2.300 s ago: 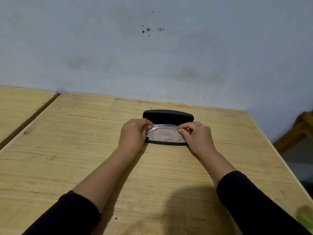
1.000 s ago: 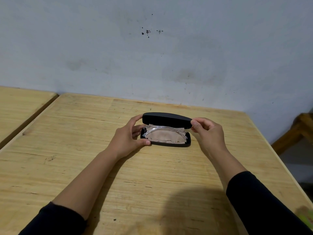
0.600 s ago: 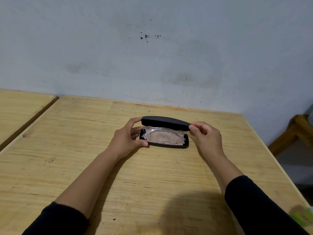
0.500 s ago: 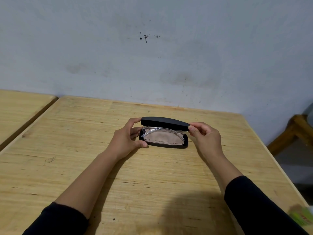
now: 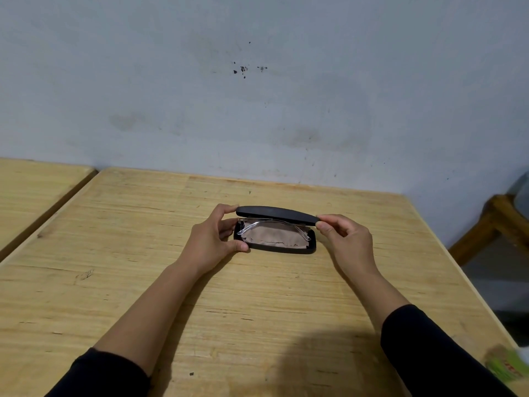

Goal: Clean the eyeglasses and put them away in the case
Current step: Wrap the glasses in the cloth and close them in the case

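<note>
At far left a second table point(image 5: 31, 193) butts up against the table point(image 5: 143, 267) you work at, with a dark gap between them. Your left hand point(image 5: 211, 242) grips the left end of the case point(image 5: 283, 249): the thumb presses the near left corner of the base and the index finger reaches up to the left end of the lid point(image 5: 276, 214). The case sits on the table, toward the far edge and roughly centred, its lid tipped low over the base but not shut. In the gap you see the glasses point(image 5: 272, 226), clear-framed, lying inside on a tan cloth point(image 5: 272, 236). Your right hand point(image 5: 346, 242) pinches the right end of the lid between thumb and forefinger, the other fingers curled. At far right stands a wooden stool point(image 5: 486, 224), and a green packet point(image 5: 509, 365) lies at the table's near right corner.
</note>
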Available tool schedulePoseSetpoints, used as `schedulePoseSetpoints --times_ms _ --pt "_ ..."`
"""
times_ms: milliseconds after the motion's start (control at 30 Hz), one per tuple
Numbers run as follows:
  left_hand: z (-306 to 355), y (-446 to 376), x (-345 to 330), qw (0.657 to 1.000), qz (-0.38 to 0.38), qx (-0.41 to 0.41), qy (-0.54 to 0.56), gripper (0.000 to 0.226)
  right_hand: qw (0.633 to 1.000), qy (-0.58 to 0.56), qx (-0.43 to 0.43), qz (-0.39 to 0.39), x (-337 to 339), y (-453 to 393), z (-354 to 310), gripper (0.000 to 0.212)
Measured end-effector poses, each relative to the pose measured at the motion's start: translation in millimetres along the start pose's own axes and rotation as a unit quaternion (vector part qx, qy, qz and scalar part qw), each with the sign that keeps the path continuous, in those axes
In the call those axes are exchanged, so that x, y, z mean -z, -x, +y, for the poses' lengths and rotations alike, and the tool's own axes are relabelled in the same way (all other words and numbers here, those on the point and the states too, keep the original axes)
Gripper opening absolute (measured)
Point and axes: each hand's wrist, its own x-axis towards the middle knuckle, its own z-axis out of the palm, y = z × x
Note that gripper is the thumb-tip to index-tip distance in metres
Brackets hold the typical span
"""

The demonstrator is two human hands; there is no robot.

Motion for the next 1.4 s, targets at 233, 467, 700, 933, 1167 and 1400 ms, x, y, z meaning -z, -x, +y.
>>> schedulePoseSetpoints --times_ms 233,467,700,933,1167,1400 --pt "0 0 0 1.000 0.006 0.000 -0.005 0.078 1.000 -0.001 -0.003 -0.003 1 2 -1 0.013" --pt "2 2 0 1.000 0.009 -0.003 -0.008 0.070 1.000 0.009 -0.004 -0.004 3 7 -3 0.015" --pt "0 4 -3 0.999 0.019 -0.022 -0.042 0.046 0.999 0.044 -0.017 -0.022 6 17 0 0.024" --pt "2 6 -7 0.998 0.047 -0.014 -0.037 0.045 0.997 0.058 -0.047 -0.033 -2 24 2 0.041" --pt "17 -11 -17 0.991 0.128 -0.028 -0.003 0.043 0.994 0.100 -0.034 0.034 -21 8 -1 0.039" --pt "25 -77 -14 0.985 0.168 -0.028 0.009 0.039 0.994 0.082 -0.039 0.064 -48 -53 -12 0.037"
